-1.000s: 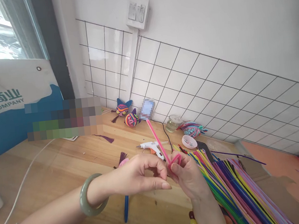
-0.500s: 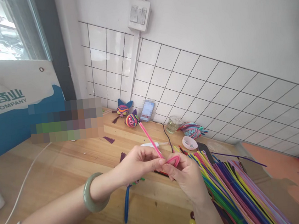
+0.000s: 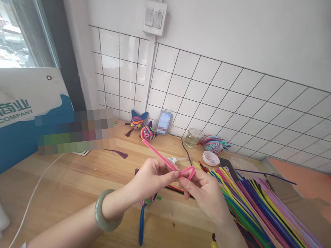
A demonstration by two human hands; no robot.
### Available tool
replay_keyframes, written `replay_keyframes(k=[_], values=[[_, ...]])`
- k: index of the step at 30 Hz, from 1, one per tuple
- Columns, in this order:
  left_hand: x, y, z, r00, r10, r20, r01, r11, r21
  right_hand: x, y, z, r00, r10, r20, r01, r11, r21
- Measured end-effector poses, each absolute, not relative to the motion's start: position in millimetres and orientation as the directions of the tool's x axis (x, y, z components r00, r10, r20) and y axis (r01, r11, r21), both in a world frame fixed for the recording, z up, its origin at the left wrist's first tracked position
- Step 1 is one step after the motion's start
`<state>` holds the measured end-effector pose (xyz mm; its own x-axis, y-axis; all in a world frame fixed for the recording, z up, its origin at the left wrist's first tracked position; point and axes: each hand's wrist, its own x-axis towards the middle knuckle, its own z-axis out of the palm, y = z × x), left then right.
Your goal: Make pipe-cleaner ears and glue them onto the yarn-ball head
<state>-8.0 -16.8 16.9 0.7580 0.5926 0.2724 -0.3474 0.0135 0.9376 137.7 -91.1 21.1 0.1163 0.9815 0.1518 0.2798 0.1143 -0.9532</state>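
A pink pipe cleaner [image 3: 159, 154] is pinched between both hands over the table. Its straight end sticks out up and to the left, while the other part bends into a small loop. My left hand [image 3: 155, 176], with a green bangle on the wrist, grips it by thumb and fingers near the middle. My right hand [image 3: 203, 187] closes on the looped part; the two thumbs nearly meet. Below my left hand lies a partly hidden colourful figure [image 3: 152, 198] with a blue tassel [image 3: 141, 225]. A bundle of many-coloured pipe cleaners [image 3: 260, 208] spreads beside my right hand.
Along the wall stand two colourful wrapped figures [image 3: 137, 121], a blurred phone [image 3: 164, 122], a glass jar [image 3: 193, 137] and a striped bundle [image 3: 215, 144]. A small pink dish [image 3: 211, 158] sits before them. A white cable [image 3: 33, 197] crosses the wooden table at left.
The pink pipe cleaner's straight end has tilted further left and lower. Its loop at my right hand looks rounder and more open. Both hands keep their grip.
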Motion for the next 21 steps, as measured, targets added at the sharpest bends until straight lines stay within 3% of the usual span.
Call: replay_keyframes(k=[21], values=[[-8.0, -14.2, 14.0, 0.744, 0.616, 0.257, -0.314, -0.017, 0.949, 135.3, -90.0, 20.8, 0.144, 0.974, 0.173, 0.305, 0.123, -0.944]])
